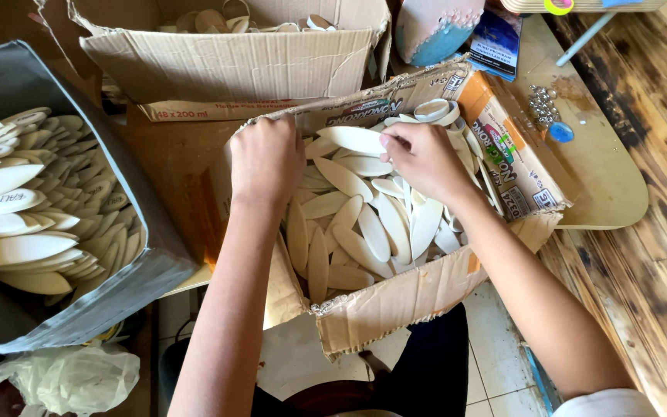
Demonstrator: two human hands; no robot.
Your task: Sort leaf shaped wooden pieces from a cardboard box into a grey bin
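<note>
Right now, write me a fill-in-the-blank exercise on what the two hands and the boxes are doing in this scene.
1. Both hands reach into a torn ____ box full of pale oval pieces.
2. The right hand pinches one oval piece, while the ____ hand rests on the box's edge.
3. The grey container of stacked pieces sits on the person's ____ side.

Missing words: cardboard; left; left

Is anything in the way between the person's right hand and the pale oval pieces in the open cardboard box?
Nothing visible. The right hand is already inside the cardboard box, fingers on a pale oval piece at the top of the pile. The left hand rests at the box's far-left edge, clear of the right hand.
</note>
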